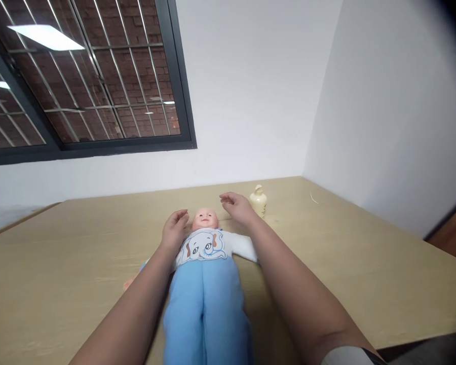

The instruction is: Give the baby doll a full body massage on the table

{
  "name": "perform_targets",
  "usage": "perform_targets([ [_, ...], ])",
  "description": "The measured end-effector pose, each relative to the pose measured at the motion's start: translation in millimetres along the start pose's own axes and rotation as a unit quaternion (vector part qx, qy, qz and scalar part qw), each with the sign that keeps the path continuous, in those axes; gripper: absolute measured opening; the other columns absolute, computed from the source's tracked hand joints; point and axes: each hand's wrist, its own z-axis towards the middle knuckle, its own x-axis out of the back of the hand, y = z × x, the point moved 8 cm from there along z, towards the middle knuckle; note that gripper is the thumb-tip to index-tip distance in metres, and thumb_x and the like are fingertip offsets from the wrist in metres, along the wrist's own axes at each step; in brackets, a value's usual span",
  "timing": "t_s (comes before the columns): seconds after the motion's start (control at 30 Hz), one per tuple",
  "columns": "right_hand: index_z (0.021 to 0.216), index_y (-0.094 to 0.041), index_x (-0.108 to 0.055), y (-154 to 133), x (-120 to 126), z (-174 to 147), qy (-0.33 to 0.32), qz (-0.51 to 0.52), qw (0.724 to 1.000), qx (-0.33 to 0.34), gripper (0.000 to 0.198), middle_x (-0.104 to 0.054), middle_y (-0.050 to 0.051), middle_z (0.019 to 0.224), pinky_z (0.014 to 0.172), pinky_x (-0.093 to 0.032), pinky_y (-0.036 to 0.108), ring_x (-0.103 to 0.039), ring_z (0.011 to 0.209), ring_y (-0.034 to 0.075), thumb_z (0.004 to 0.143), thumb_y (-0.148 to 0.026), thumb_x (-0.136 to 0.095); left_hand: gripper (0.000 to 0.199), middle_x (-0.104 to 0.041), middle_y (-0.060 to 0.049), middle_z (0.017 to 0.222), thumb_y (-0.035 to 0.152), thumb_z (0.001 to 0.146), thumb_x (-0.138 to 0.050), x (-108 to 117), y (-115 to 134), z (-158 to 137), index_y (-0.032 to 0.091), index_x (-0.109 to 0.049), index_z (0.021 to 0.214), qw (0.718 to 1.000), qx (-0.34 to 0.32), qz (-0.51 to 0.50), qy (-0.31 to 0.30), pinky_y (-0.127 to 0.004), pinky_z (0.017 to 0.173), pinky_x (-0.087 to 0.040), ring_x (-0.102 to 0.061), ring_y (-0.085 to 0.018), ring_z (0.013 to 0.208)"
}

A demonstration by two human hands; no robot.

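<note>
A baby doll (205,248) in a white top with an elephant face and blue trousers lies on its back on the wooden table (327,263), head toward the wall. Just left of the doll's head is my left hand (175,227), its fingers bent a little and holding nothing. My right hand (235,207) hovers to the right of the head and slightly beyond it, fingers apart, also without anything in it. Behind my right wrist stands a cream bottle (258,202) with a looped cap. My left forearm hides part of the doll's arm.
White walls (251,101) meet in a corner behind the table. A dark-framed window (186,101) with metal bars is at the upper left. A thin pale strip (313,198) lies near the table's back right edge.
</note>
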Motion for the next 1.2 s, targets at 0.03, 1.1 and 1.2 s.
perform_targets([
  [0.03, 0.107, -0.027, -0.072, -9, 15, 1, 0.016, -0.008, 1.000, 0.015, 0.031, -0.072, 0.003, 0.111, 0.107, -0.043, 0.041, -0.064, 0.109, 0.022, 0.078, -0.026, -0.063, 0.036, -0.065, -0.007, 0.108, 0.038, 0.070, -0.074, 1, 7, 0, 0.020, -0.068, 0.099, 1.000, -0.010, 0.004, 0.009, -0.033, 0.086, -0.048, -0.059, -0.023, 0.105],
  [1.1, 0.129, -0.022, -0.063, 17, 114, -3, 0.171, -0.280, 0.944, 0.031, 0.049, -0.062, 0.004, 0.137, 0.106, -0.046, 0.033, -0.061, 0.123, 0.020, 0.084, -0.014, -0.047, 0.061, -0.063, -0.026, 0.119, 0.046, 0.094, -0.048, -244, 35, -17, 0.002, -0.050, 0.135, 0.885, 0.316, -0.281, -0.197, -0.033, 0.076, -0.060, -0.067, -0.031, 0.108],
  [1.2, 0.128, -0.018, -0.064, 8, 115, -1, 0.156, -0.303, 0.940, 0.034, 0.049, -0.063, 0.008, 0.137, 0.112, -0.041, 0.035, -0.058, 0.127, 0.022, 0.083, -0.011, -0.047, 0.060, -0.063, -0.028, 0.120, 0.045, 0.093, -0.050, -215, 40, -15, 0.001, -0.051, 0.133, 0.887, 0.304, -0.296, -0.183, -0.036, 0.080, -0.060, -0.067, -0.033, 0.109],
])
